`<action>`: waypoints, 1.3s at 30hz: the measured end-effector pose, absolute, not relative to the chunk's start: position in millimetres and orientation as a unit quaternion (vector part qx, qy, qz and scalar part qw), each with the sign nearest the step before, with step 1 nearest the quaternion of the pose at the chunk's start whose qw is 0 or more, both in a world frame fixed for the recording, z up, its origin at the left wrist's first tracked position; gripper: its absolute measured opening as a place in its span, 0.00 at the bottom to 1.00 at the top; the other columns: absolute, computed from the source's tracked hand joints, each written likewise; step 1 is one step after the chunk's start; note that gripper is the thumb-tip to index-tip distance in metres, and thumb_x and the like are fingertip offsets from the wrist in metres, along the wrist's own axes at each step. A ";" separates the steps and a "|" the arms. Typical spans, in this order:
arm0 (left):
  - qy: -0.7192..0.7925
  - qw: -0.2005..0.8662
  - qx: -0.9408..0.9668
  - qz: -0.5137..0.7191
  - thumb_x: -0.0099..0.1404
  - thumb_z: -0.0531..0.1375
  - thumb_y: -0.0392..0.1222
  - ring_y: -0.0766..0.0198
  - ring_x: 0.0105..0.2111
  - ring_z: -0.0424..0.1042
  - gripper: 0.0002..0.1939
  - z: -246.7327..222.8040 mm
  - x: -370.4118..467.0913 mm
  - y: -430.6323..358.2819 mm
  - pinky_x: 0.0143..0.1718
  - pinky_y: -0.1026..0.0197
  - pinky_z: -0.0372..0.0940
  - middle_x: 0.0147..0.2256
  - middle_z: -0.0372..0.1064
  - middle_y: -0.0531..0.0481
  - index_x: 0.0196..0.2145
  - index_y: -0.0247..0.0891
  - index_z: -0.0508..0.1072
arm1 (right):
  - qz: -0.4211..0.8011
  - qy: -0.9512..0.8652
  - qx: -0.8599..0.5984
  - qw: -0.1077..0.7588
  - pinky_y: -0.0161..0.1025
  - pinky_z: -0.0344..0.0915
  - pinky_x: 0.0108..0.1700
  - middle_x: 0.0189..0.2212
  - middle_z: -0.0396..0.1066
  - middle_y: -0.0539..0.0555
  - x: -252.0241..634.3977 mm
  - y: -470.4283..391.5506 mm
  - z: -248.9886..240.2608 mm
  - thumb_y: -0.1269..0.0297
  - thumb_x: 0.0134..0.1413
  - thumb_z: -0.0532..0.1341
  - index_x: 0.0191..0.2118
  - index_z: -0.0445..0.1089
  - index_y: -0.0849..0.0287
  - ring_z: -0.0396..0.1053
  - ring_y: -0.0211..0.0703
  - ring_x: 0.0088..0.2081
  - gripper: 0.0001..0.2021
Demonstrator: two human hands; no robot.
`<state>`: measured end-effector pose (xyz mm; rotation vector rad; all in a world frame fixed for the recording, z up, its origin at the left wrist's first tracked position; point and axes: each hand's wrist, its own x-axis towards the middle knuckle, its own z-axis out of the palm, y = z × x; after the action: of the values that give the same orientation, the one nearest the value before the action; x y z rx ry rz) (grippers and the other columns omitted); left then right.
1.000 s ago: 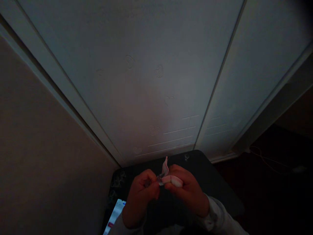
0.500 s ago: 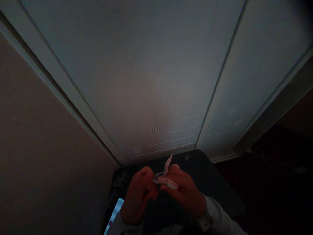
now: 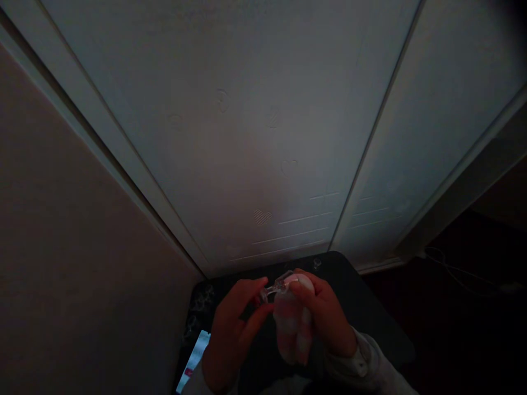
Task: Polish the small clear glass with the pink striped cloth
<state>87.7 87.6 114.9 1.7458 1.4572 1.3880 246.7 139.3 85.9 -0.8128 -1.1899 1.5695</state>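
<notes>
Scene very dim; head view looks down at two hands held close together above a small dark counter [image 3: 370, 307] that stands against pale sliding doors [image 3: 255, 137]; faint heart shapes and thin lines show on the door panel. Right hand [image 3: 325, 321] is wrapped around a pale pinkish strip of soft material [image 3: 290, 323], which hangs down from the fingers toward the wrist; grip closed on it, thumb and forefinger pinching at the top end. Left hand [image 3: 233, 334] has thumb and fingertips pinched on a small clear, glinting piece [image 3: 276, 286] that meets the top end of the strip; grip closed on that piece; what the piece is cannot be told in this light. Both things are held in the air between the hands, just above the counter, not resting on it. Judgement on progress: the clear piece and the strip appear joined or being joined at the top; whether the join is finished cannot be told; nothing set down yet. A lit phone [image 3: 193, 359] lies at the counter's near left edge; a thin cable [image 3: 461, 274] runs along the dark floor at right.
</notes>
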 end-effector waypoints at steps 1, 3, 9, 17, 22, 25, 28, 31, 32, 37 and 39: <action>0.534 0.210 0.655 0.491 0.55 0.63 0.35 0.63 0.33 0.71 0.15 117.0 85.8 87.4 0.37 0.63 0.65 0.33 0.73 0.52 0.41 0.46 0.75 | 0.650 -0.484 -0.332 0.482 0.32 0.56 0.24 0.19 0.62 0.47 246.4 139.2 85.3 0.50 0.47 0.62 0.27 0.69 0.61 0.58 0.35 0.22 0.17; 0.543 0.175 0.673 0.471 0.55 0.64 0.36 0.61 0.35 0.72 0.14 119.9 82.5 87.4 0.38 0.63 0.65 0.35 0.75 0.51 0.40 0.46 0.76 | 0.656 -0.480 -0.332 0.479 0.32 0.56 0.24 0.19 0.62 0.47 245.6 138.3 85.0 0.50 0.47 0.62 0.27 0.69 0.61 0.58 0.34 0.22 0.17; 0.585 0.172 0.648 0.457 0.52 0.66 0.37 0.61 0.29 0.72 0.13 121.7 79.8 87.8 0.35 0.61 0.66 0.30 0.76 0.52 0.37 0.45 0.77 | 0.610 -0.519 -0.355 0.482 0.32 0.55 0.22 0.18 0.57 0.46 245.3 135.8 87.3 0.48 0.44 0.63 0.22 0.66 0.61 0.55 0.33 0.20 0.19; 0.602 0.229 0.606 0.467 0.50 0.63 0.36 0.61 0.27 0.71 0.12 124.0 85.2 89.9 0.31 0.63 0.64 0.26 0.74 0.53 0.35 0.41 0.77 | 0.518 -0.593 -0.350 0.507 0.33 0.56 0.23 0.21 0.60 0.48 248.1 131.3 93.7 0.51 0.50 0.60 0.24 0.70 0.59 0.56 0.35 0.22 0.16; 0.604 0.271 0.577 0.478 0.52 0.60 0.39 0.62 0.27 0.70 0.12 120.1 82.0 90.2 0.32 0.63 0.63 0.25 0.73 0.53 0.37 0.38 0.75 | 0.437 -0.661 -0.308 0.527 0.36 0.58 0.27 0.22 0.64 0.50 248.3 129.9 97.1 0.53 0.53 0.59 0.28 0.74 0.58 0.62 0.39 0.25 0.15; 0.599 0.292 0.569 0.481 0.54 0.60 0.41 0.63 0.27 0.69 0.13 116.9 79.3 90.4 0.31 0.63 0.62 0.25 0.71 0.53 0.38 0.38 0.73 | 0.394 -0.692 -0.299 0.525 0.37 0.59 0.29 0.22 0.66 0.51 248.3 130.1 98.5 0.54 0.54 0.58 0.29 0.75 0.58 0.63 0.40 0.26 0.14; 0.583 0.328 0.571 0.475 0.58 0.58 0.44 0.64 0.25 0.66 0.12 115.3 78.2 90.9 0.29 0.64 0.60 0.23 0.68 0.55 0.39 0.37 0.71 | 0.371 -0.712 -0.290 0.521 0.37 0.59 0.29 0.22 0.66 0.51 248.8 130.7 98.2 0.55 0.55 0.57 0.30 0.75 0.57 0.64 0.41 0.26 0.13; 0.567 0.356 0.573 0.473 0.61 0.55 0.46 0.66 0.23 0.63 0.11 114.8 79.3 93.1 0.27 0.65 0.57 0.21 0.63 0.56 0.36 0.37 0.69 | 0.349 -0.734 -0.281 0.510 0.37 0.59 0.30 0.22 0.68 0.51 249.9 131.7 95.9 0.57 0.56 0.58 0.32 0.74 0.57 0.64 0.41 0.27 0.11; 0.564 0.363 0.571 0.473 0.61 0.54 0.47 0.66 0.23 0.62 0.11 114.6 80.1 94.4 0.26 0.65 0.57 0.20 0.61 0.57 0.34 0.37 0.69 | 0.340 -0.743 -0.282 0.503 0.37 0.58 0.30 0.23 0.68 0.51 250.4 132.0 94.9 0.58 0.56 0.58 0.33 0.74 0.56 0.64 0.41 0.27 0.10; 0.572 0.373 0.563 0.465 0.65 0.48 0.52 0.67 0.21 0.58 0.19 111.9 84.8 101.1 0.25 0.64 0.55 0.18 0.57 0.57 0.23 0.38 0.63 | 0.316 -0.759 -0.287 0.492 0.37 0.59 0.30 0.24 0.70 0.52 250.9 134.7 91.2 0.60 0.55 0.59 0.32 0.73 0.57 0.66 0.41 0.28 0.09; 0.577 0.358 0.566 0.467 0.65 0.48 0.52 0.66 0.22 0.59 0.20 109.2 86.1 101.4 0.26 0.64 0.56 0.18 0.57 0.57 0.22 0.38 0.63 | 0.324 -0.750 -0.285 0.501 0.36 0.59 0.29 0.22 0.68 0.51 249.8 136.0 90.8 0.59 0.56 0.58 0.31 0.73 0.58 0.65 0.40 0.27 0.10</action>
<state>86.1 101.4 109.2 1.4602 1.4883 1.2060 249.8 136.0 90.8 -0.6899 -1.8131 0.7844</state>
